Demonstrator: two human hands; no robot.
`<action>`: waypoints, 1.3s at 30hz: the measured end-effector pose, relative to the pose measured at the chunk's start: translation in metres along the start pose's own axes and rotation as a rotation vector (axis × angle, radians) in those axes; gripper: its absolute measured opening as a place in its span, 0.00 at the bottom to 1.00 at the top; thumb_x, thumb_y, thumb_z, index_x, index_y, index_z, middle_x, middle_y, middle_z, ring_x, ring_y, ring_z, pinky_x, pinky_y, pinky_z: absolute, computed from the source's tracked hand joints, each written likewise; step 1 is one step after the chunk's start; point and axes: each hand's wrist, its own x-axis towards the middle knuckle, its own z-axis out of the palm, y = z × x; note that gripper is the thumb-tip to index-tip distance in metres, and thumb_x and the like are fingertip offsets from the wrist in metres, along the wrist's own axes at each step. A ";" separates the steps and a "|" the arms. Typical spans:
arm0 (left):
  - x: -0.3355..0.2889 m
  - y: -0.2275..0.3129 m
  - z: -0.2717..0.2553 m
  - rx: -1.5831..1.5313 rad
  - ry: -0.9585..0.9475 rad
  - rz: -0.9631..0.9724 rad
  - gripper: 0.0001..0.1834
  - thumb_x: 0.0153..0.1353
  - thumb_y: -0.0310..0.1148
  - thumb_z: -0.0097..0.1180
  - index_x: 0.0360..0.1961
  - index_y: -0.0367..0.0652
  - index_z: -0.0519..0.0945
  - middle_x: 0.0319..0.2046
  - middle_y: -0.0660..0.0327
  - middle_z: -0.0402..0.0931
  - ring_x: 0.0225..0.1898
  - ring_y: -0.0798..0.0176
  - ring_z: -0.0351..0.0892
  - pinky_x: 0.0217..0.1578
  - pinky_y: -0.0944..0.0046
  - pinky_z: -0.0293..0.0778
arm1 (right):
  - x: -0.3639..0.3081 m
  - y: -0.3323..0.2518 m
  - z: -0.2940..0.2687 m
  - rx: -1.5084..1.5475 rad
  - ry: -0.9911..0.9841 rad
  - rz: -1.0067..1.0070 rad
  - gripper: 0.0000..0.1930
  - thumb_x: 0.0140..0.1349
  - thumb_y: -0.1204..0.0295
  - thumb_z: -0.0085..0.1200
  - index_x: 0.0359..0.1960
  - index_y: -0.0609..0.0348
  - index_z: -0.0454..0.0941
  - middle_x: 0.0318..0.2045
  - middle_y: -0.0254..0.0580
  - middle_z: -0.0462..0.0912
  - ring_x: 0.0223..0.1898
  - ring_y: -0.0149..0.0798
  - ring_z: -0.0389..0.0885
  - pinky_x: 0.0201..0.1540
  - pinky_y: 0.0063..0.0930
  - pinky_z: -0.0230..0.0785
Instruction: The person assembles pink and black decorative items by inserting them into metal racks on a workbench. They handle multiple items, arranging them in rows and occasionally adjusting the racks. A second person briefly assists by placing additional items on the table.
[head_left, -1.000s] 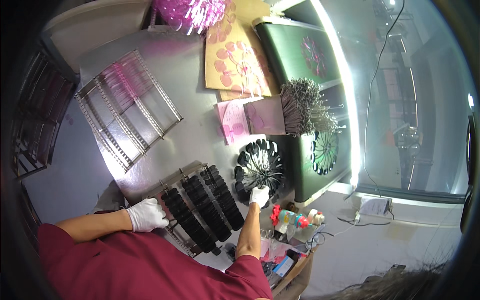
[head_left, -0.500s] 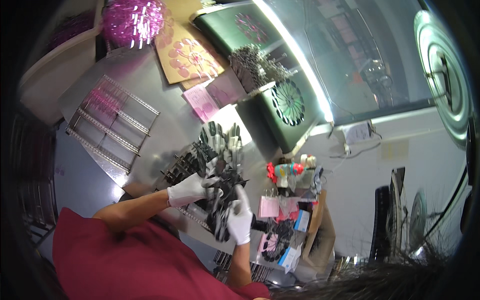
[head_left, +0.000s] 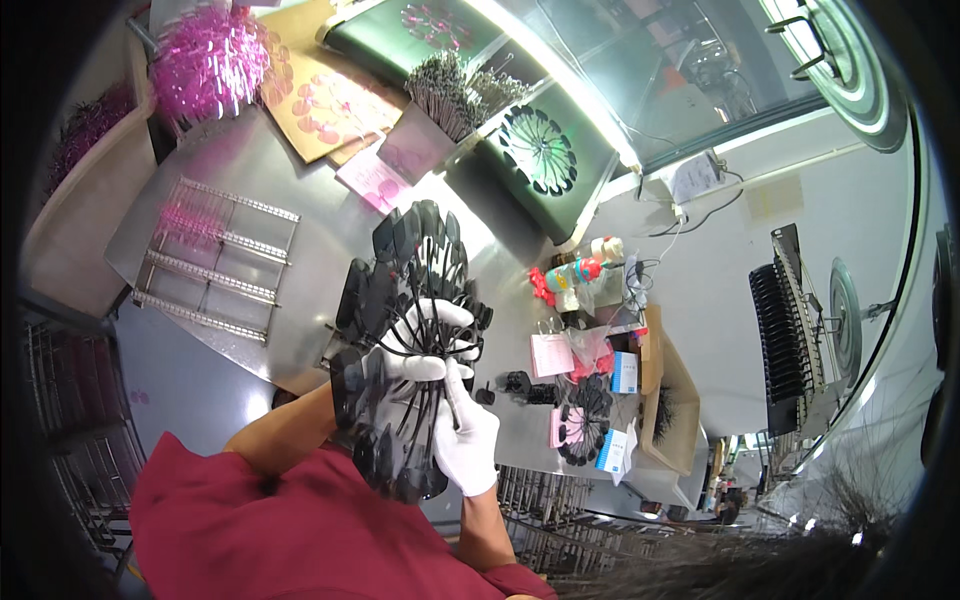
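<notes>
While both gloved hands close on it, the fan point(head_left: 400, 350) of black paddle-shaped pieces on thin wires hangs lifted clear of the surface point(head_left: 300, 300), in front of the person's chest. The left hand point(head_left: 425, 345) is curled shut around the hub where the wires meet, fingers wrapped over the black strands; the right hand point(head_left: 468, 435) is closed on the lower wires just below that hub, touching the left. Seen against the fan, a wire rack point(head_left: 210, 260) with pink pieces lies on the surface to its left, a pink tinsel bunch point(head_left: 205, 65) sits far above it, and tan cards point(head_left: 325, 100) printed with pink shapes lie above it and slightly right. A second black fan point(head_left: 538, 150) lies flat on a green mat point(head_left: 500, 190) up and to the right, beside a box of grey stems point(head_left: 445, 90). Small bottles point(head_left: 580, 275) and packets crowd the surface to the fan's right, and a smaller black cluster point(head_left: 585, 420) lies lower right. By its look the fan is light and springy, with wires that bend and snag easily and paddles that would splay if squeezed; the bundled hub seems the firm place to grip, the outer paddles best left untouched.
</notes>
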 end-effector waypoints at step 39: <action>0.045 -0.035 0.078 0.350 -0.260 -0.221 0.14 0.53 0.30 0.78 0.35 0.38 0.83 0.39 0.54 0.72 0.39 0.59 0.69 0.39 0.56 0.68 | 0.061 0.162 -0.126 0.088 0.015 -0.372 0.41 0.54 0.69 0.79 0.68 0.63 0.72 0.52 0.55 0.85 0.44 0.52 0.89 0.45 0.40 0.84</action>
